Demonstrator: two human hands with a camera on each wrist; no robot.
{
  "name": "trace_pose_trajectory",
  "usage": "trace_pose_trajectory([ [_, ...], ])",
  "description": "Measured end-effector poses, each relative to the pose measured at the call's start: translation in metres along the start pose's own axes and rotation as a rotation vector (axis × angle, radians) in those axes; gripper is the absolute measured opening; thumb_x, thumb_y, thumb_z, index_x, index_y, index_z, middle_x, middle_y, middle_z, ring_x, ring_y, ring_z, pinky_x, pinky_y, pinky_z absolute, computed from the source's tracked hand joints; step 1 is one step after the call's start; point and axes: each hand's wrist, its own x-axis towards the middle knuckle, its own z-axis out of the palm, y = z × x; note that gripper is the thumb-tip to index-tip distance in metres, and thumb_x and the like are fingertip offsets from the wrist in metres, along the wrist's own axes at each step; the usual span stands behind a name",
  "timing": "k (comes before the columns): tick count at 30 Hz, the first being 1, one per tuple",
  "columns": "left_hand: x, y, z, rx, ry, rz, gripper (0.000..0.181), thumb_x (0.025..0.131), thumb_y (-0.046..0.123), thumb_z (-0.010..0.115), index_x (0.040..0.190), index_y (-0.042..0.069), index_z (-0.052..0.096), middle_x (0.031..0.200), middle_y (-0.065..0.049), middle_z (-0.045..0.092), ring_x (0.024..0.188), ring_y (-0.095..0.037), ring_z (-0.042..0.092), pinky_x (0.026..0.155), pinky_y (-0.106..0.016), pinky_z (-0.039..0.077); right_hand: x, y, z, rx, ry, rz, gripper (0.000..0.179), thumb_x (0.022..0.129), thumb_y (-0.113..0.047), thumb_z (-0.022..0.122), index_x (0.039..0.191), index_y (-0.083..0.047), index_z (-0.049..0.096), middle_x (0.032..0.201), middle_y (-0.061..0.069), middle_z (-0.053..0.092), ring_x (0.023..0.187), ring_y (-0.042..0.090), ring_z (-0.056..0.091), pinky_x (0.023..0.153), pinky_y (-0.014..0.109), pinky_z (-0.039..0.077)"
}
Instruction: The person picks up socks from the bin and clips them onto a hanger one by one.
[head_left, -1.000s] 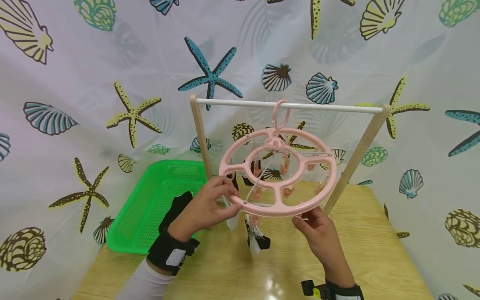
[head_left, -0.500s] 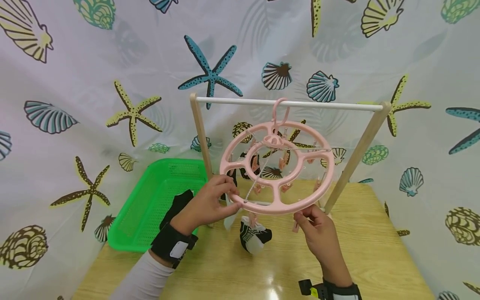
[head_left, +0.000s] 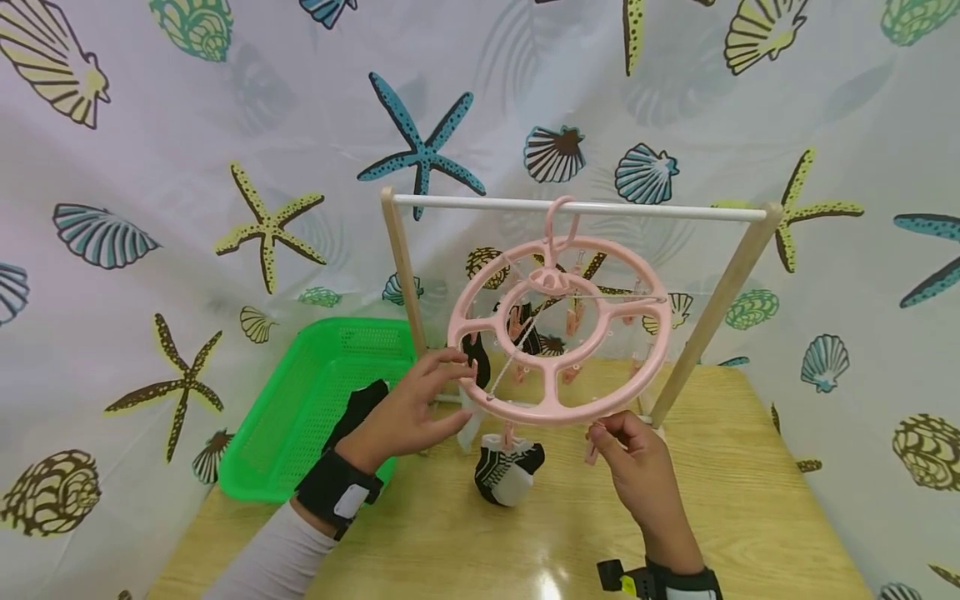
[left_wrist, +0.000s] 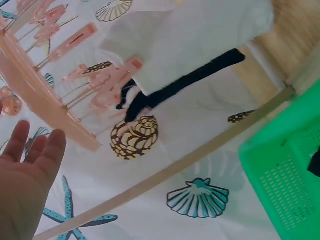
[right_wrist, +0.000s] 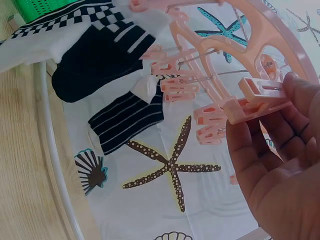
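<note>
A round pink drying hanger (head_left: 551, 412) hangs by its hook from the white bar, tilted down toward me. My left hand (head_left: 420, 412) is at its left rim, thumb and fingers apart. In the left wrist view its loosely straight fingers (left_wrist: 56, 150) lie beside the rim and hold nothing. Between thumb and fingers my right hand (head_left: 641, 467) pinches a pink clothespin (right_wrist: 262, 95) below the right front rim. Black-and-white socks hang from other pins: a patterned one (head_left: 506, 475) at the front, a striped one (right_wrist: 129, 120) farther back, and a black-and-white one (head_left: 474, 362) near my left hand.
A green basket (head_left: 247, 433) stands left on the wooden table (head_left: 600, 542), a black sock (head_left: 360, 408) in it. The rack's white bar (head_left: 465, 202) and wooden posts (head_left: 716, 312) frame the hanger. Behind hangs a shell-print curtain (head_left: 300, 100).
My left hand has let go of the rim and moved slightly left. The hanger has turned and shifted a little. My right hand has drawn its clothespin slightly below the rim.
</note>
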Motion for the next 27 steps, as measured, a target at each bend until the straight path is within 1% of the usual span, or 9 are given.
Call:
trace_pose_trajectory([
  [5, -0.01, -0.025, 0.0, 0.024, 0.075, -0.151, 0.038, 0.092, 0.015, 0.071, 0.128, 0.007, 0.062, 0.14, -0.015, 0.047, 0.13, -0.033, 0.045, 0.098, -0.053, 0.044, -0.002, 0.001, -0.001, 0.014, 0.027, 0.004, 0.013, 0.098, -0.011, 0.064, 0.093, 0.001, 0.064, 0.082, 0.011, 0.066, 0.073, 0.018, 0.064, 0.068, 0.027, 0.05],
  [8, -0.018, -0.056, -0.001, -0.039, 0.083, -0.368, 0.031, 0.097, 0.019, 0.066, 0.125, 0.004, 0.064, 0.133, -0.014, 0.052, 0.125, -0.034, 0.05, 0.097, -0.053, 0.045, -0.002, 0.001, -0.001, 0.065, 0.018, -0.013, 0.011, 0.098, -0.007, 0.062, 0.095, 0.004, 0.063, 0.081, 0.006, 0.066, 0.072, 0.017, 0.064, 0.067, 0.026, 0.051],
  [12, -0.036, -0.107, -0.006, -0.131, -0.017, -0.742, 0.038, 0.102, 0.028, 0.055, 0.127, -0.001, 0.06, 0.128, -0.02, 0.056, 0.118, -0.037, 0.054, 0.095, -0.052, 0.045, -0.003, 0.002, -0.003, 0.142, -0.008, -0.043, 0.011, 0.099, -0.002, 0.058, 0.098, 0.009, 0.06, 0.083, 0.008, 0.065, 0.071, 0.017, 0.064, 0.066, 0.026, 0.053],
  [15, -0.054, -0.142, -0.013, -0.067, -0.127, -0.892, 0.045, 0.101, 0.029, 0.052, 0.127, -0.007, 0.057, 0.122, -0.025, 0.059, 0.108, -0.039, 0.058, 0.089, -0.05, 0.047, -0.003, 0.003, -0.004, 0.153, -0.007, -0.042, 0.012, 0.099, -0.001, 0.058, 0.099, 0.011, 0.06, 0.084, 0.008, 0.065, 0.071, 0.017, 0.064, 0.066, 0.026, 0.053],
  [18, -0.072, -0.168, -0.02, 0.029, -0.163, -0.957, 0.042, 0.099, 0.029, 0.053, 0.116, -0.009, 0.059, 0.1, -0.021, 0.061, 0.083, -0.032, 0.059, 0.072, -0.044, 0.048, -0.004, 0.004, -0.003, 0.163, -0.001, -0.024, 0.012, 0.099, -0.001, 0.058, 0.099, 0.011, 0.059, 0.085, 0.012, 0.065, 0.071, 0.017, 0.063, 0.067, 0.026, 0.053],
  [20, -0.082, -0.181, -0.023, 0.047, -0.15, -0.982, 0.039, 0.098, 0.027, 0.053, 0.108, -0.01, 0.058, 0.09, -0.02, 0.056, 0.073, -0.028, 0.055, 0.062, -0.039, 0.047, -0.005, 0.005, -0.001, 0.171, -0.009, -0.022, 0.012, 0.099, 0.0, 0.058, 0.1, 0.011, 0.059, 0.085, 0.014, 0.064, 0.072, 0.018, 0.063, 0.067, 0.026, 0.053],
  [22, -0.088, -0.188, -0.024, 0.036, -0.139, -1.028, 0.042, 0.097, 0.026, 0.052, 0.113, -0.013, 0.055, 0.096, -0.027, 0.056, 0.077, -0.034, 0.057, 0.059, -0.039, 0.048, -0.005, 0.006, 0.002, 0.168, -0.019, -0.029, 0.011, 0.099, 0.0, 0.058, 0.1, 0.01, 0.059, 0.085, 0.014, 0.064, 0.072, 0.018, 0.063, 0.068, 0.027, 0.054],
  [24, -0.091, -0.193, -0.023, 0.028, -0.142, -1.055, 0.05, 0.097, 0.026, 0.052, 0.123, -0.017, 0.05, 0.114, -0.037, 0.053, 0.092, -0.044, 0.059, 0.064, -0.042, 0.053, -0.004, 0.006, 0.003, 0.169, -0.029, -0.039, 0.009, 0.099, 0.0, 0.058, 0.1, 0.009, 0.059, 0.084, 0.015, 0.064, 0.072, 0.019, 0.064, 0.068, 0.028, 0.054],
  [27, -0.089, -0.195, -0.016, -0.038, -0.165, -1.115, 0.066, 0.098, 0.026, 0.053, 0.143, -0.017, 0.032, 0.14, -0.041, 0.036, 0.118, -0.054, 0.048, 0.076, -0.048, 0.056, -0.005, 0.006, 0.003, 0.154, -0.025, -0.042, 0.008, 0.099, 0.0, 0.058, 0.099, 0.008, 0.059, 0.084, 0.017, 0.063, 0.071, 0.019, 0.064, 0.067, 0.028, 0.054],
])
